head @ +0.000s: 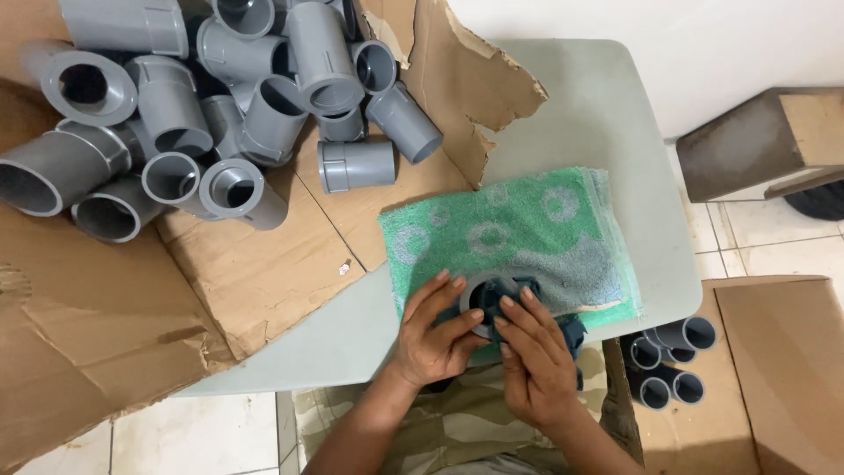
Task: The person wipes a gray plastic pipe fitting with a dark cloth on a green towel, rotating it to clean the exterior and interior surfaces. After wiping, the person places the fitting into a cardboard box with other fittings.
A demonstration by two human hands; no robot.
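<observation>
Fingers of both hands are closing around one grey pipe fitting, which is sitting at the near edge of the worktop, its open mouth facing up. The left hand is cupping the fitting's left wall, thumb and fingertips curled on the rim, while the right hand is pressing from the right with its fingers laid over the near rim; both grips are narrow and holding the fitting. A dark teal cloth is bunching under and beside the fitting, partly hidden by the right hand, so how far it wraps around cannot be told. To do this wiping well, judging from the hold, the left hand should be steadying the fitting while the right is working the cloth around rim and bore, turning the piece bit by bit. A green patterned towel is lying beneath, covering the near right part of the worktop. Torn brown cardboard is spreading over the left side, carrying a heap of grey fittings at the far left corner. More grey fittings are resting in a box on the floor, right of the near edge.
</observation>
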